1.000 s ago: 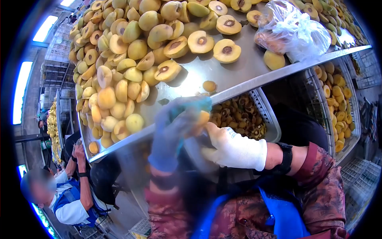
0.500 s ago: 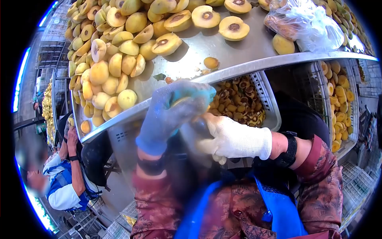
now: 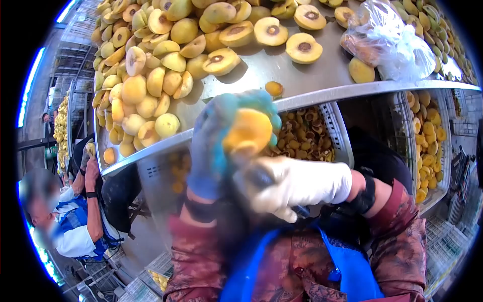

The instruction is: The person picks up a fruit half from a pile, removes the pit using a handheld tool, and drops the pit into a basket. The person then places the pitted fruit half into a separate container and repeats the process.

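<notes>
closest to the camera is the wearer's own gear: a patterned maroon jacket [image 3: 274, 267] with blue straps [image 3: 349, 264] over it, plus a black band [image 3: 366, 194] on the right wrist.

just past that are the hands, both gloved. the left hand [image 3: 214, 133], in blue and teal, is closed around a yellow fruit piece [image 3: 249, 130], cut side not clear to me. the right hand [image 3: 297, 183], in white, has its fingers curled round a dark tool [image 3: 259, 176]. that one's pretty blurred, so i can't tell its shape or whether it's touching the fruit. the fruit is up in the left hand, in front of the near edge of the metal table [image 3: 327, 75].

below the table edge, by the hands, there's a scrap crate [image 3: 343, 133] full of small brownish-yellow bits. further right, a fruit crate [image 3: 411, 151] holds yellow pieces.

up on the table, a small fruit piece [image 3: 274, 89] lies near the edge. past it is a big fruit pile [image 3: 183, 30], lots of them halved with brown centres showing, spreading over the left and far side. a clear plastic bag [image 3: 402, 50] sits on the right with a round fruit [image 3: 361, 70] right beside it.

off to the left another person [image 3: 75, 226] in a blue and white top has their hands at a fruit near the table corner. way behind them, more yellow fruit [image 3: 61, 131] and stacked crates [image 3: 68, 65].
</notes>
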Available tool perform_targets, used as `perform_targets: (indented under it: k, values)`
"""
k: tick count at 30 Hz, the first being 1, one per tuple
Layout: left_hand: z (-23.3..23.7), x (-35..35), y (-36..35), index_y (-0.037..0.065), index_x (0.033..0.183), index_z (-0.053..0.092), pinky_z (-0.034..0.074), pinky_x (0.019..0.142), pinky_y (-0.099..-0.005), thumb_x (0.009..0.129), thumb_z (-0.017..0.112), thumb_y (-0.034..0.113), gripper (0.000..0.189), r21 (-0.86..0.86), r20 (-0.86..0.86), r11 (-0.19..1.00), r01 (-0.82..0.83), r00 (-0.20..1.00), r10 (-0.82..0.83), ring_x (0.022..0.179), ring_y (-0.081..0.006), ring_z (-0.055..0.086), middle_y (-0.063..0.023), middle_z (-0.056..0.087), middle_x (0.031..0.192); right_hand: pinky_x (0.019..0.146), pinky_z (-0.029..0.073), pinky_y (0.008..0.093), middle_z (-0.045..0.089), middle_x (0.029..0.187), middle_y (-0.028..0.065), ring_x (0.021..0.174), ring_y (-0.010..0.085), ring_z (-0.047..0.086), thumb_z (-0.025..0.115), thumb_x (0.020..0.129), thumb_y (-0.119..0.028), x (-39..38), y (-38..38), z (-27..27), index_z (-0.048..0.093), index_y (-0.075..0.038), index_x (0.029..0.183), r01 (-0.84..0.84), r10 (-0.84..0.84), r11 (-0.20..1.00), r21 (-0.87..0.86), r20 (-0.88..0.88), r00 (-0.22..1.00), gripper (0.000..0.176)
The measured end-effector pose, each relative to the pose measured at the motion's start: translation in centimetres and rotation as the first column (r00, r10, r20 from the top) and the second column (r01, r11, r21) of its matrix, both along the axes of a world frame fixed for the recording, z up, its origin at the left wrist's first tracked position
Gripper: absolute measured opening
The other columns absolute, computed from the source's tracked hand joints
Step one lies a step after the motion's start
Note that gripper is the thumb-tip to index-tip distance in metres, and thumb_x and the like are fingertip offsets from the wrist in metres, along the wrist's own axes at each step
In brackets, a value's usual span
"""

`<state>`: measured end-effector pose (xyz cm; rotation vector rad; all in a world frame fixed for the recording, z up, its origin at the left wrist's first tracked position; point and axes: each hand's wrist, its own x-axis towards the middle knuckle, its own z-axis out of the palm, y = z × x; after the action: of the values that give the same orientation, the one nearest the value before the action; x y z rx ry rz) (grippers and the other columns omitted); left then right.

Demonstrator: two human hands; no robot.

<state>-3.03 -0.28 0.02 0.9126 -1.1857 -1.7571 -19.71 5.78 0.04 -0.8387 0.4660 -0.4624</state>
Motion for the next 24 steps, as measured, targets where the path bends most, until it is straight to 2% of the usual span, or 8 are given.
perform_targets:
  k: [1,3,9,13,16,19,21,24]
  values:
    - [0.3,-0.3,0.1,-0.004,0.117,0.058,0.06,0.074,-0.0372,0.096,0.05,0.053,0.062,0.042,-0.057,0.995,-0.086,0.994,0.088,0.086,-0.026,0.068,-0.0166,0.067,0.097,0.05,0.047,0.0396,0.056,0.062,0.0127,0.051,0.0273,0.056,0.061,0.086,-0.017,0.5,0.2,-0.2,0.052,-0.002,0.099,0.039,-0.115,0.914,-0.404,-0.166,0.979,0.022]
    - [0.1,-0.4,-0.3,-0.004,0.118,0.059,0.06,0.073,-0.0378,0.099,0.044,0.051,0.06,0.204,-0.189,0.952,-0.229,0.945,0.268,0.087,-0.0259,0.069,-0.016,0.068,0.1,0.055,0.05,0.0371,0.06,0.079,0.0143,0.064,0.0273,0.065,0.064,0.087,-0.016,0.4,0.7,-1.5,0.053,0.0,0.109,-0.117,-0.218,0.758,-0.641,-0.418,0.882,0.029]
    - [1.0,6.0,0.2,-0.003,0.113,0.061,0.052,0.087,-0.0409,0.102,0.04,0.038,0.047,-0.499,0.429,0.854,-0.148,0.814,0.391,0.098,-0.0292,0.064,-0.0164,0.063,0.115,0.06,0.051,0.0416,0.062,0.079,0.0102,0.074,0.0299,0.066,0.055,0.086,-0.012,-0.9,1.1,-4.6,0.057,-0.008,0.096,-0.651,-0.49,0.377,-0.658,-0.739,0.463,0.011]
    - [4.2,13.6,1.3,0.0,0.116,0.063,0.048,0.093,-0.0415,0.092,0.062,0.034,0.042,-0.578,0.806,0.723,0.379,0.124,0.579,0.109,-0.0297,0.061,-0.0193,0.064,0.117,0.058,0.05,0.0406,0.06,0.077,0.0099,0.072,0.0298,0.066,0.053,0.085,-0.009,-1.8,1.1,-2.4,0.055,-0.007,0.098,-0.483,-0.455,0.414,-0.771,-0.635,0.624,0.014]
    - [5.1,14.7,0.5,0.001,0.116,0.065,0.044,0.098,-0.0412,0.084,0.073,0.027,0.041,-0.392,0.645,0.755,0.526,-0.428,0.633,0.117,-0.0311,0.057,-0.0198,0.063,0.118,0.059,0.052,0.041,0.063,0.081,0.0127,0.073,0.0308,0.067,0.052,0.087,-0.01,-1.7,1.4,-2.0,0.054,-0.006,0.1,-0.493,-0.425,0.439,-0.751,-0.657,0.623,0.014]
    - [4.3,10.9,-4.0,0.0,0.115,0.065,0.045,0.097,-0.0407,0.083,0.074,0.03,0.044,-0.662,0.721,0.63,0.407,0.115,0.683,0.114,-0.0353,0.058,-0.0198,0.064,0.117,0.058,0.052,0.0405,0.063,0.08,0.0133,0.072,0.0306,0.067,0.053,0.087,-0.011,-1.4,1.4,-1.9,0.054,-0.006,0.099,-0.455,-0.415,0.442,-0.773,-0.626,0.66,0.013]
    - [2.5,7.7,-8.4,0.001,0.115,0.065,0.045,0.096,-0.0415,0.083,0.073,0.036,0.048,-0.693,0.707,0.594,0.407,0.224,0.671,0.114,-0.036,0.058,-0.0211,0.063,0.116,0.058,0.052,0.0403,0.062,0.079,0.0134,0.071,0.0308,0.067,0.053,0.087,-0.011,-1.3,1.6,-3.0,0.054,-0.005,0.098,-0.408,-0.443,0.407,-0.817,-0.567,0.694,0.012]
    - [2.5,2.1,-12.0,0.003,0.123,0.06,0.045,0.098,-0.0413,0.082,0.073,0.037,0.055,-0.463,0.852,0.712,0.528,0.045,0.521,0.116,-0.0352,0.057,-0.021,0.06,0.122,0.054,0.051,0.0414,0.061,0.081,0.0135,0.068,0.0313,0.066,0.054,0.087,-0.012,-1.4,1.8,-4.1,0.051,-0.006,0.099,-0.299,-0.517,0.377,-0.877,-0.467,0.718,0.014]
